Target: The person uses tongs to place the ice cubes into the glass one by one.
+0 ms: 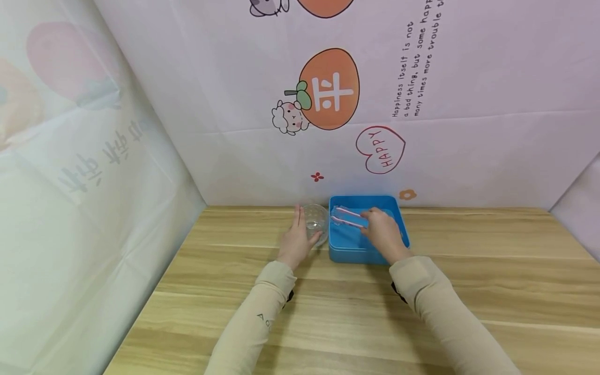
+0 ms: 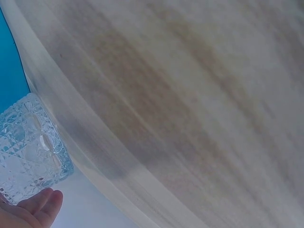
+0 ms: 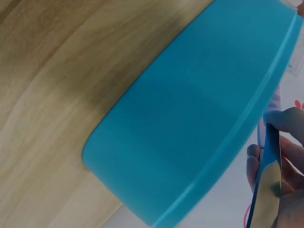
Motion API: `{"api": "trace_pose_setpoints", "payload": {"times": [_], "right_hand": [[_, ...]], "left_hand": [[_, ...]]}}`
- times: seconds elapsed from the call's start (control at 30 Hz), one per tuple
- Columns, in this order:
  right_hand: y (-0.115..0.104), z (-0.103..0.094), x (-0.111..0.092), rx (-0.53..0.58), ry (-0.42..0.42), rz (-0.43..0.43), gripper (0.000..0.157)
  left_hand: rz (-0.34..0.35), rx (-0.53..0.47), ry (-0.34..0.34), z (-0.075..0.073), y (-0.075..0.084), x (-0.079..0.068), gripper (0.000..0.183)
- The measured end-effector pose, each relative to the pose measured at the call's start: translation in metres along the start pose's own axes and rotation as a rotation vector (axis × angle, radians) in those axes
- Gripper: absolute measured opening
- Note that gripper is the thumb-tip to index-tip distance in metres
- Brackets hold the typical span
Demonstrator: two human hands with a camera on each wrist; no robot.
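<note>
On the wooden table, near the back wall, my left hand [image 1: 295, 240] holds a clear patterned glass bowl [image 1: 316, 220], its fingers along the left side and its thumb on the near side. In the left wrist view, fingertips [image 2: 47, 206] lie against the faceted glass. To the right, a blue rectangular box [image 1: 353, 255] stands close beside the bowl. My right hand [image 1: 382, 232] is over this box and grips pink-and-white tongs [image 1: 349, 212] pointing left. Something clear shows at their tips; I cannot tell whether it is part of the tongs. The right wrist view shows the tongs' bent end [image 3: 266, 194].
A white printed sheet [image 1: 234, 104] hangs right behind the box and bowl. Another white sheet [image 1: 154, 208] borders the left side. The wooden tabletop [image 1: 337, 323] extends toward me and to both sides.
</note>
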State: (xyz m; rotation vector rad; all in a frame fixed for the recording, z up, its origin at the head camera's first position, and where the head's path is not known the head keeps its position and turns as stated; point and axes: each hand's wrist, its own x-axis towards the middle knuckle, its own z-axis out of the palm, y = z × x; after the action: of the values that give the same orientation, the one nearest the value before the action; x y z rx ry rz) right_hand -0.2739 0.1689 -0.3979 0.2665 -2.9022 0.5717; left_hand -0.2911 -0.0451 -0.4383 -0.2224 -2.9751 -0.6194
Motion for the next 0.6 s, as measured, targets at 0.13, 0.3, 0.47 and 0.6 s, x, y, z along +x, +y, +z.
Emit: {"api": "trace_pose_setpoints", "payload": {"times": [0.13, 0.3, 0.47, 0.6], "right_hand": [[0.001, 0.004, 0.000, -0.008, -0.025, 0.010, 0.035], [0.001, 0.009, 0.002, -0.027, -0.056, 0.021, 0.035], [0.000, 0.014, 0.004, -0.034, -0.078, 0.043, 0.036], [0.000, 0.016, 0.006, -0.036, -0.097, 0.058, 0.036]], "left_hand": [[0.001, -0.003, 0.005, 0.000, 0.000, 0.000, 0.087], [0.004, 0.002, 0.011, 0.002, -0.001, 0.002, 0.087], [0.006, 0.009, 0.009, 0.002, -0.002, 0.002, 0.087], [0.016, -0.010, 0.020, 0.001, -0.003, 0.001, 0.087]]}}
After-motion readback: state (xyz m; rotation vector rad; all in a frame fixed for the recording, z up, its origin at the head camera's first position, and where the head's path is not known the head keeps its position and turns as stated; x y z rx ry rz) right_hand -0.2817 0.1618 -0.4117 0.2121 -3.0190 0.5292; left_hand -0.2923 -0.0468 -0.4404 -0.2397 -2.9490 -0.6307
